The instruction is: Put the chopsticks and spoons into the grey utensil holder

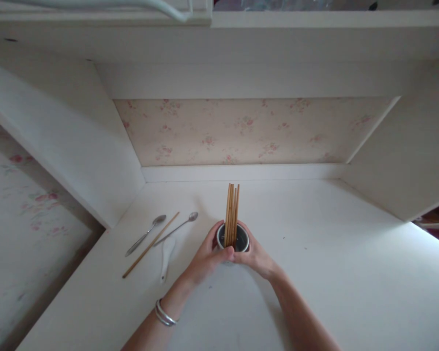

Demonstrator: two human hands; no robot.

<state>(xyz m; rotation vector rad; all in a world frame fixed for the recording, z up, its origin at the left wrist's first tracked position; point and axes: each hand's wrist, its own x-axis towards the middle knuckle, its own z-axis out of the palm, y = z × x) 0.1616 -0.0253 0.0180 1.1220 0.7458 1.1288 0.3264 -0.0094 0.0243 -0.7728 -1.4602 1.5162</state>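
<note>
Between my two hands is a round cup (pixel 244 240) with a white rim and a dark inside. Several wooden chopsticks (pixel 231 214) stand upright in it, bunched together and rising well above the rim. My left hand (pixel 210 251) wraps round the cup's left side, its thumb at the near edge. From the other side my right hand (pixel 255 253) grips the cup, and the two thumbs meet at the front. Left of the cup lie a single chopstick (pixel 150 245), a metal spoon (pixel 145 236), a long-handled metal spoon (pixel 177 228) and a white spoon (pixel 166 258).
The white tabletop (pixel 332 273) is bounded by a left side panel (pixel 76 126) and a right side panel (pixel 398 151). A shelf (pixel 241 44) overhangs it. Flowered wallpaper (pixel 241 131) covers the back wall.
</note>
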